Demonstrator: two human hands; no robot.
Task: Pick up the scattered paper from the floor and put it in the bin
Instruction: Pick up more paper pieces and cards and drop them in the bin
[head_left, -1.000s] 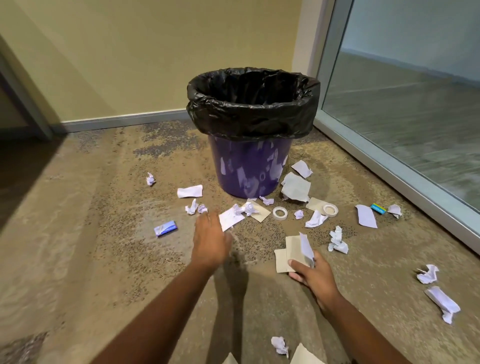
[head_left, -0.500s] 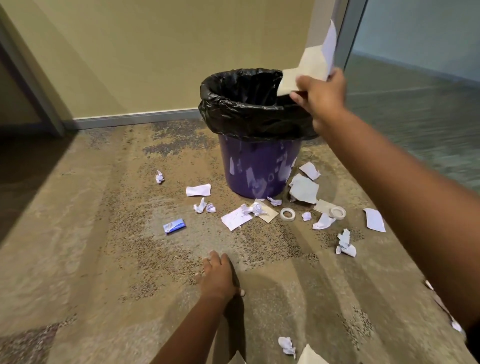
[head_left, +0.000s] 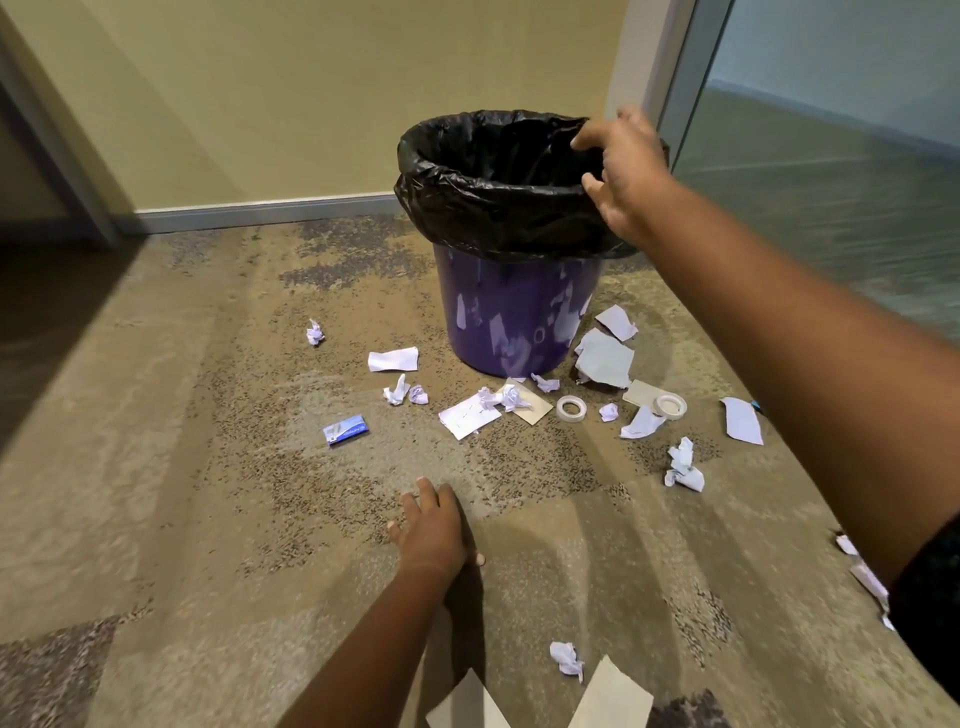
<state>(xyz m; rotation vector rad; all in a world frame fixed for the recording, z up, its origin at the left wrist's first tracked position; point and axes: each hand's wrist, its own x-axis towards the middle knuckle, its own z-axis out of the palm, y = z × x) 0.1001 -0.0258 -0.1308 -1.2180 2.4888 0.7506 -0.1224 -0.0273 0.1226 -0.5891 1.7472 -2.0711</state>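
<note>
While right hand (head_left: 621, 176) hangs spread, empty over bin (head_left: 511, 312), left hand (head_left: 434, 530) flat on floor; most paper scraps (head_left: 470, 415) remain.

Even indoor light, soft shadows on the carpet (head_left: 208, 519), wide-angle bending at the edges.

Single head-worn wide-angle view, looking forward and down, carpet floor (head_left: 156, 493) close, bin (head_left: 514, 312) just ahead
</note>
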